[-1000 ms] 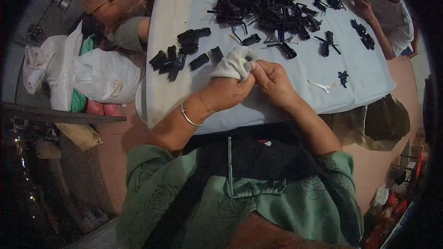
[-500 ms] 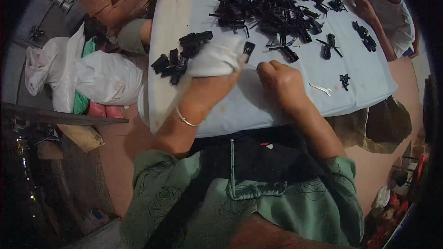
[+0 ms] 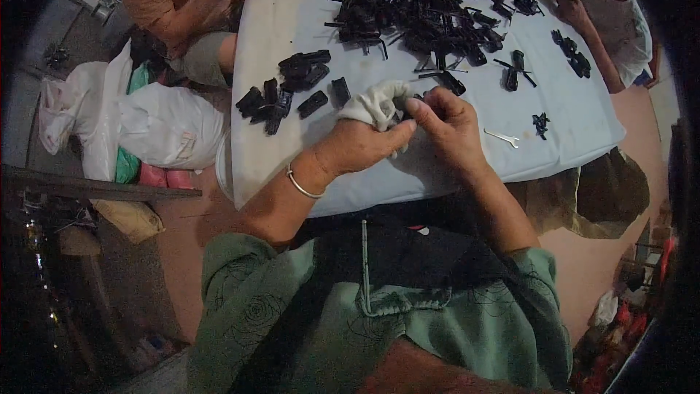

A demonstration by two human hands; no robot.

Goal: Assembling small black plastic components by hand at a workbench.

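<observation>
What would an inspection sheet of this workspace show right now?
Surface: table with a pale cover.
Job's things: large heap of black parts at the far side; smaller black group on the left.
Clutter: wrench and small dark cluster, right of the hands.
Hands: left hand has white cloth over its fingers; right hand bare, fingertips close to the cloth; anything gripped is unclear.
Cables: nothing seen.
Surroundings: white bags left; people at upper left and upper right.

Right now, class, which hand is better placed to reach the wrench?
Probably the right hand: the wrench lies just to its right, while the left hand is farther away.
</observation>
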